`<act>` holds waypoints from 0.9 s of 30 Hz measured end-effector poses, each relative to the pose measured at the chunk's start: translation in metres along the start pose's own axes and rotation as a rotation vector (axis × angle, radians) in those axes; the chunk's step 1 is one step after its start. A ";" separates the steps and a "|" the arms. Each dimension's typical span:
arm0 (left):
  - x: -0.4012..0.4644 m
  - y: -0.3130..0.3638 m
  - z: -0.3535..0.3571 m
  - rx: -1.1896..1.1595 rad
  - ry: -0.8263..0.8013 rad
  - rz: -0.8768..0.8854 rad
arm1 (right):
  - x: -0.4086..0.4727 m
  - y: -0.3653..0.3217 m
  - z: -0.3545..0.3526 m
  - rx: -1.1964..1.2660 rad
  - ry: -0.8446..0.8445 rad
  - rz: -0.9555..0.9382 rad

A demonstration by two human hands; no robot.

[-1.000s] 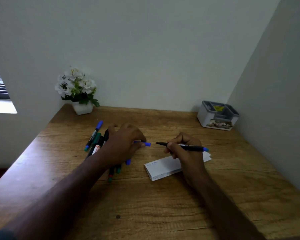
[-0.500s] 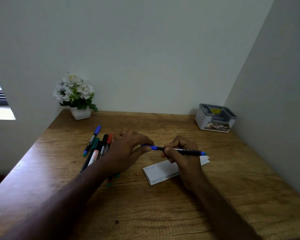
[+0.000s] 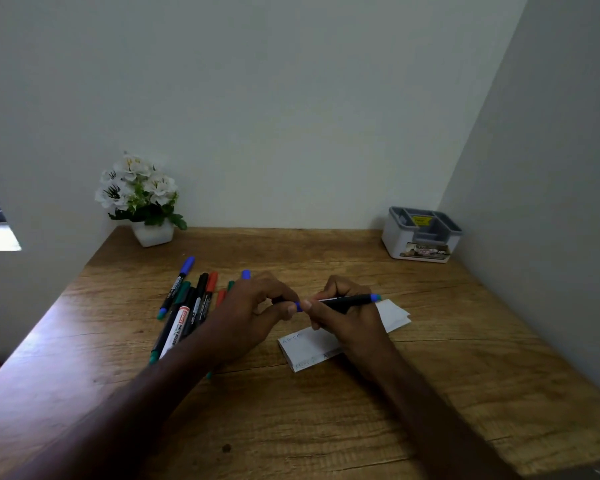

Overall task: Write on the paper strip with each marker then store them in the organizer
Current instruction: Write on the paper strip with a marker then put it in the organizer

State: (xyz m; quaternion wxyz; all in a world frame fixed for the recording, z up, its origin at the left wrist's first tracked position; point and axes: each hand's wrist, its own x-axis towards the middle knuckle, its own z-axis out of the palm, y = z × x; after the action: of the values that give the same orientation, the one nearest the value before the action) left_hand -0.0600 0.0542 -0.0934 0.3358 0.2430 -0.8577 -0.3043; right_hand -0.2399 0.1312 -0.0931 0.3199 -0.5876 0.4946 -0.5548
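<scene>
Right hand (image 3: 347,320) is gripping the blue-ended marker (image 3: 350,301) at frame center over the paper strip (image 3: 312,344); left hand (image 3: 250,313) is pinching its blue cap (image 3: 298,306). Best seating the cap straight until snug before carrying to the organizer (image 3: 421,235), upper right.

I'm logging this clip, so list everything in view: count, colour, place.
wooden desk: one, brown, fills foreground.
loose marker pile: several; blue, green, red, black caps; desk left.
black marker with blue cap: one, between both hands.
folded white paper strip: one, partly under right hand.
grey-and-white desk organizer: one, far right corner.
white potted flowers: one, far left.
left hand: pinches blue cap.
right hand: grips marker barrel.
</scene>
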 end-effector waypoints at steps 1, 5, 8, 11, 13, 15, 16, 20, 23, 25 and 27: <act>0.001 0.002 0.000 -0.019 0.012 -0.008 | 0.000 -0.001 0.000 0.011 0.020 -0.006; 0.008 0.019 0.005 -0.102 0.104 -0.059 | 0.002 -0.003 0.000 0.103 0.078 0.008; 0.022 0.023 0.010 -0.106 0.078 -0.103 | 0.006 0.003 -0.006 0.048 0.182 0.011; 0.051 0.023 0.013 0.021 0.062 -0.118 | 0.015 0.003 -0.025 0.041 0.311 0.010; 0.077 0.024 0.014 0.108 0.057 -0.090 | 0.023 0.002 -0.050 -0.047 0.370 -0.005; 0.106 0.022 0.020 0.131 0.032 -0.035 | 0.032 0.002 -0.085 -0.244 0.400 -0.028; 0.120 0.021 0.027 0.127 0.014 -0.024 | 0.037 0.002 -0.104 -0.356 0.413 -0.044; 0.174 0.027 0.064 0.176 -0.034 0.032 | 0.053 -0.011 -0.182 -0.648 0.550 -0.101; 0.207 0.031 0.089 0.223 -0.075 0.060 | 0.067 -0.023 -0.235 -0.811 0.623 -0.083; 0.222 0.033 0.100 0.229 -0.100 0.067 | 0.079 -0.027 -0.264 -0.961 0.607 -0.080; 0.235 0.034 0.110 0.229 -0.095 0.068 | 0.090 -0.028 -0.287 -1.080 0.554 -0.047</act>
State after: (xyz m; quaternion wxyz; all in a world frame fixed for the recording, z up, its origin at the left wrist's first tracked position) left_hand -0.3010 -0.0288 -0.0346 0.2752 0.2358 -0.9094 -0.2041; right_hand -0.5205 0.1049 0.0148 -0.1762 -0.5114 0.7579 -0.3646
